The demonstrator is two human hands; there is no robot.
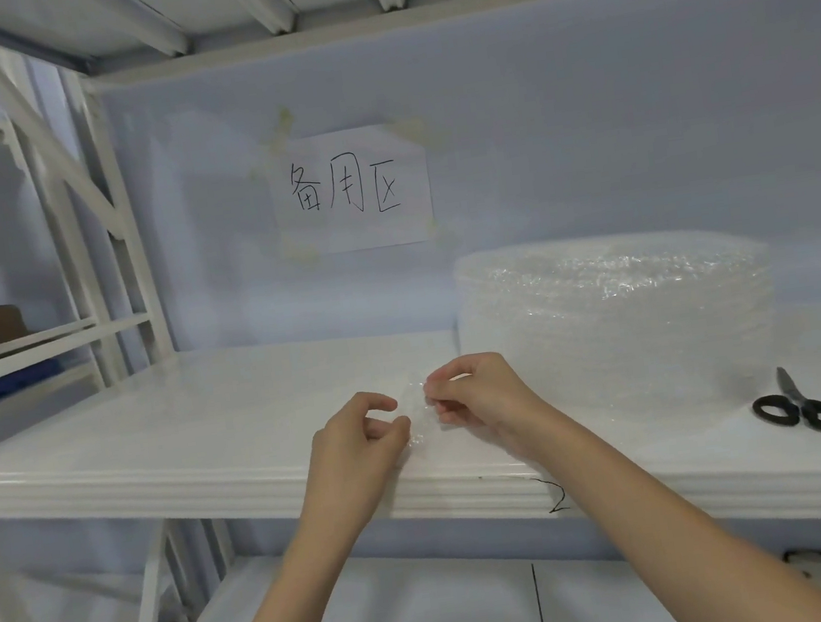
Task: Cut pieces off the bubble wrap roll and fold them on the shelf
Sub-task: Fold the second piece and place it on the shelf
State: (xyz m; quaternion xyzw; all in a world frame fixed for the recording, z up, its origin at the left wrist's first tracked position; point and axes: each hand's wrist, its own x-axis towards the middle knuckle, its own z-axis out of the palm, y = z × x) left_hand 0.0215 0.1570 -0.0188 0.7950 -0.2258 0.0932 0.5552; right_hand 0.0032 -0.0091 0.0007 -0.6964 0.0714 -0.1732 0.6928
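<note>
At the front edge of a white metal shelf [181, 442], a person's left hand [357, 441] and right hand [481, 395] pinch a small clear bubble wrap piece [418, 413] between curled fingers. The large clear bubble wrap roll [616, 316] stands just behind the right hand, and black-handled scissors [800, 410] lie further right on the shelf, below a handwritten white paper sign [352, 191]

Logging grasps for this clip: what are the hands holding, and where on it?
Both the left hand and right hand pinch a small bubble wrap piece at its facing side edges.
</note>
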